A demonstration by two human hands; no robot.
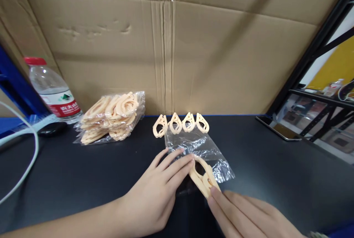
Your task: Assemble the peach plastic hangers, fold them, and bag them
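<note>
A beige folding hanger (201, 186), folded up with an oval opening and a small metal pin, is between my two hands near the table's front. My right hand (243, 212) pinches its lower end. At its upper end are the fingertips of my left hand (157, 192); the thumb there is hidden, and the outer fingers extend over the table by a clear plastic bag (193, 142). That flat bag lies just behind the held hanger, partly under it. Several matching folded hangers (175, 123) stand in a row at the table's back edge.
Left of the row sits a clear bag packed with more beige hangers (110, 116). Farther left are a red-capped water bottle (55, 90), a black mouse (52, 128) and a white cable (35, 145). A phone (278, 129) lies back right. Cardboard (235, 46) walls the back.
</note>
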